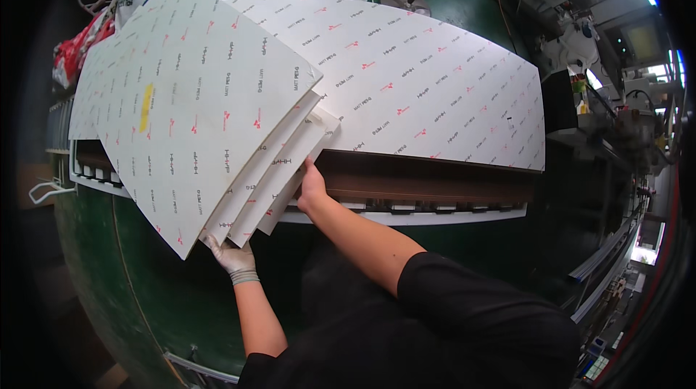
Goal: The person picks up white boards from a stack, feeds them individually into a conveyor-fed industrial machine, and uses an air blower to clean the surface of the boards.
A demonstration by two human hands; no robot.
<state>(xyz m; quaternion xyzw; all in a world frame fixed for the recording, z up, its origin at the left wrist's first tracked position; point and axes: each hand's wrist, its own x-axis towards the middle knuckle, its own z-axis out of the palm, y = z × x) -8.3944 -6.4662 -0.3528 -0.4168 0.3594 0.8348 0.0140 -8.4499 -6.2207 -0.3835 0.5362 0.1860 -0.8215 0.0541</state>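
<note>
a dark green floor (145, 295) lies below. the gloved left hand (230, 253) grips the near corner of a fanned stack of white printed sheets (196, 113); the bare right hand (312, 187) pinches their right edge. beyond, a large white sheet (435, 77) covers the tabletop (435, 179).
</note>
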